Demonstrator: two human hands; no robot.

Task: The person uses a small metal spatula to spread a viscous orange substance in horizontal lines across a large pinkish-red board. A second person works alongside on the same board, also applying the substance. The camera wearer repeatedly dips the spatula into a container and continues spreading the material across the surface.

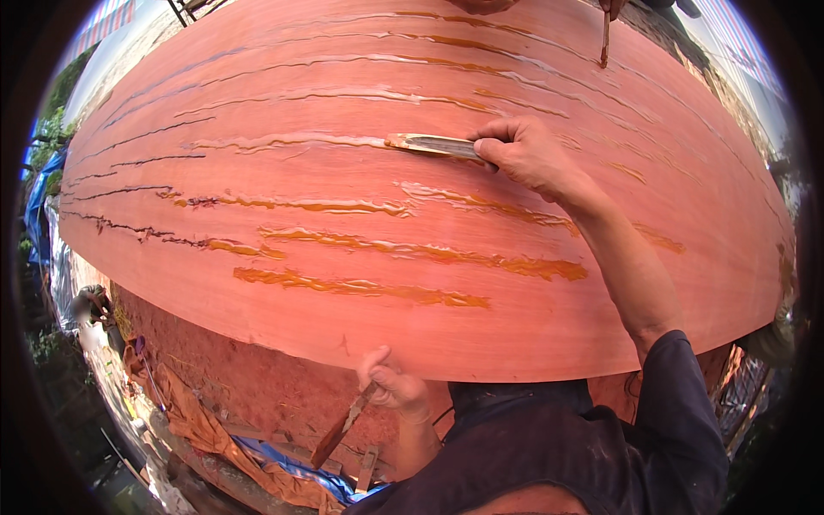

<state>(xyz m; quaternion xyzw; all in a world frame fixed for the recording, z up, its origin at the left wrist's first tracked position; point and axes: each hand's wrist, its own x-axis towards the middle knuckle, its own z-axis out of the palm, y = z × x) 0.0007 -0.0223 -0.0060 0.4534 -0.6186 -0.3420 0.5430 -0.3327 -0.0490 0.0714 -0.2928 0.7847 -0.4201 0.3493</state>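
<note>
A wide reddish wooden panel (335, 335) spreads in front of me, streaked with long lines of orange and pale paste (369, 245). Over its middle, my right hand (525, 156) is closed around a narrow flat spatula (436, 146). The paste-smeared tip of the spatula rests at the right end of a pale paste line (292, 140). Below the panel's near edge, my left hand (396, 386) is closed around a flat wooden stick (342, 429), tilted down to the left and stained reddish brown along its lower part.
At the far edge, another person's hand (613, 7) holds a thin stick (605, 41) against the panel. A second hand (483, 5) shows at the top. A person (93, 305) crouches at the far left. Brown cloth (202, 421) and blue sheeting (283, 463) lie below the panel.
</note>
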